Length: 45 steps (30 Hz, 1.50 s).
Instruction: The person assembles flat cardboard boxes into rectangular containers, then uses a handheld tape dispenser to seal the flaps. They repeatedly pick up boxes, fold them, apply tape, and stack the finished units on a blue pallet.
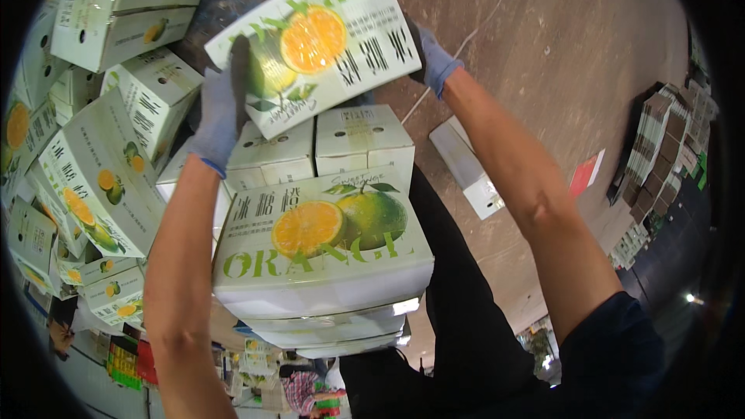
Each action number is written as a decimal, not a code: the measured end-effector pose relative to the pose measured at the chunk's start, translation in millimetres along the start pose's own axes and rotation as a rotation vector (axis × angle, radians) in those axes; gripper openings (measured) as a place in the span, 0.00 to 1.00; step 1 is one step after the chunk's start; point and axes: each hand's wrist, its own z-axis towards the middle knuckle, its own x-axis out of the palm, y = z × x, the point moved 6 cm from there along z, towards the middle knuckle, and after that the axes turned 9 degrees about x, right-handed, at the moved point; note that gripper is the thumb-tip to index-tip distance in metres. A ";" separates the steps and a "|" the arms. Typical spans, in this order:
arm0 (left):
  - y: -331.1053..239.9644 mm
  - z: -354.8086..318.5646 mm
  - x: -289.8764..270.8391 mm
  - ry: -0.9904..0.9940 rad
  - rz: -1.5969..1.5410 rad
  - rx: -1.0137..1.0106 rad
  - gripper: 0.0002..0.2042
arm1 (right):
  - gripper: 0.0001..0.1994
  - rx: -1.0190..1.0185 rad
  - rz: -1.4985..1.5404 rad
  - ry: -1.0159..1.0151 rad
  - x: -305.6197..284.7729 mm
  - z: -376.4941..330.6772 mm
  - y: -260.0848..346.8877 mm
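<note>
A white fruit carton [369, 50] printed with oranges is held up, tilted, between my two hands. My left hand [221, 112], in a grey-blue work glove with a dark palm, grips its left end. The right hand [437, 62], gloved the same way, is closed on the opposite end, its fingertips partly hidden behind the carton. Below, nearer to me, a matching carton [322, 237] lies on top of a stack, its orange print facing up. Just beyond that stack stand two more white cartons, a right one [365, 140] and a left one [272, 154], partly under the raised carton.
Many similar cartons lie in a jumbled heap [109, 178] on the left. On the brown floor [559, 54] to the right are a white carton [466, 167], a red sheet [586, 174] and a thin cord [497, 15]. Flat cardboard stacks [656, 155] stand farther right. Another person [299, 389] is near the lower edge.
</note>
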 end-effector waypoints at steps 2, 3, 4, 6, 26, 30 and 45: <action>-0.2 -2.2 -1.6 0.013 -0.059 -0.103 0.37 | 0.24 -0.084 -0.157 -0.093 7.8 -22.8 19.5; -9.7 -0.2 -2.7 0.025 -0.083 -0.048 0.35 | 0.27 -0.089 -0.189 -0.144 10.9 -45.5 34.5; -24.7 0.4 0.0 0.090 -0.132 0.117 0.34 | 0.29 -0.130 -0.402 -0.187 16.7 -69.3 58.8; -18.3 -3.2 8.3 0.144 -0.224 -0.080 0.33 | 0.31 -0.326 -0.710 -0.079 43.3 -116.8 114.9; -8.3 -60.7 67.9 0.354 0.476 -0.048 0.37 | 0.30 -0.182 -0.273 -0.308 -84.1 -98.4 16.0; 29.3 -57.0 52.0 0.362 0.484 -0.095 0.34 | 0.32 0.129 -0.265 -0.533 -141.2 -93.3 -157.0; 9.8 -68.1 58.0 0.483 0.548 -0.198 0.40 | 0.20 0.200 0.429 -0.017 -52.5 -53.4 -257.4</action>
